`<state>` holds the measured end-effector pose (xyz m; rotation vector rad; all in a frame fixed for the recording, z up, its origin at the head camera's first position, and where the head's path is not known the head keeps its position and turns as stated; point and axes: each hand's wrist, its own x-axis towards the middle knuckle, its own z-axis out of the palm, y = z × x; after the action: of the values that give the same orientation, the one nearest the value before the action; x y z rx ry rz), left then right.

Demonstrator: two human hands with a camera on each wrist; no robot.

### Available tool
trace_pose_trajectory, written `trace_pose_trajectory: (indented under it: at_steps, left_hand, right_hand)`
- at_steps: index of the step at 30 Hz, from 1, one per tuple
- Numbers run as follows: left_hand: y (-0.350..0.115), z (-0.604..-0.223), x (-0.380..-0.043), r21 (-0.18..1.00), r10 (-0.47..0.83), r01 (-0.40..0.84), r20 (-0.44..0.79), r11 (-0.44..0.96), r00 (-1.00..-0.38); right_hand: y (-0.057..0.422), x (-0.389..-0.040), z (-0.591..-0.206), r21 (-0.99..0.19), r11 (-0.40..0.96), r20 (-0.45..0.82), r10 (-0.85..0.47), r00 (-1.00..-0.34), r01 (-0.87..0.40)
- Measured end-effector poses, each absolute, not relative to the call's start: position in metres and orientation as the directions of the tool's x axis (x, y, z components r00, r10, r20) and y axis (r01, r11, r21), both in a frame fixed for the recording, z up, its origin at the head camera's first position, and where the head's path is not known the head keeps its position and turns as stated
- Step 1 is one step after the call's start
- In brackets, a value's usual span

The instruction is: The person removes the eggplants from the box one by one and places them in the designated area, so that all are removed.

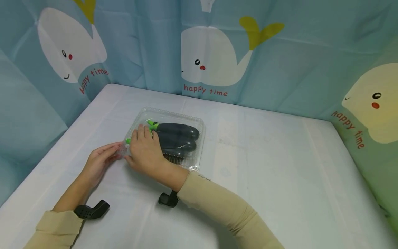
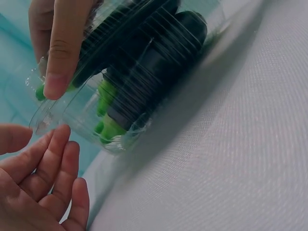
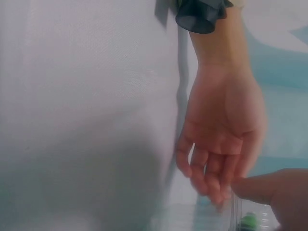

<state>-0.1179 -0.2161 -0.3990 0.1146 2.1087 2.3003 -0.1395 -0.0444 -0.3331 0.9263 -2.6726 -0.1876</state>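
Note:
In the head view a clear plastic box (image 1: 201, 138) lies on the table's left half with several dark eggplants (image 1: 177, 131) inside, their bright green stems pointing left. My left hand (image 1: 101, 160) is at the box's near left corner. Its thumb and fingertips take the corner edge from two sides, as the left wrist view shows around the clear rim (image 2: 45, 118). Across the lid's left part lies my right hand (image 1: 146, 148), fingers stretched over the stems. The right thumb (image 2: 62, 67) reaches down to the rim beside the left fingers. My right palm is hidden from the wrist views.
A white cloth covers the table (image 1: 273, 173). Blue curtains with white whales (image 1: 214, 55) stand behind it and along the sides. Black wrist mounts (image 1: 93, 210) are worn on both forearms, below beige sleeves (image 1: 224, 204).

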Motion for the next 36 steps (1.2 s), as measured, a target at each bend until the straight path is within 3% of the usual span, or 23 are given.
trace_pose_trajectory:
  at_steps: [11, 23, 36]
  left_hand:
    - [-0.221, -0.399, -0.116, 0.958, 0.137, 0.039, 0.081, -0.285, -0.987]
    - [-0.226, -0.397, -0.119, 0.950, 0.225, -0.055, 0.017, -0.309, -0.974]
    - [-0.229, -0.400, -0.119, 0.956, 0.249, -0.068, 0.005, -0.287, -0.969]
  right_hand:
    - [-0.047, -0.138, -0.337, 0.275, 0.780, 0.303, -0.625, -0.720, -0.562]
    - [-0.046, -0.138, -0.337, 0.269, 0.789, 0.335, -0.615, -0.714, -0.553]
    - [-0.048, -0.139, -0.339, 0.241, 0.797, 0.304, -0.603, -0.737, -0.553]
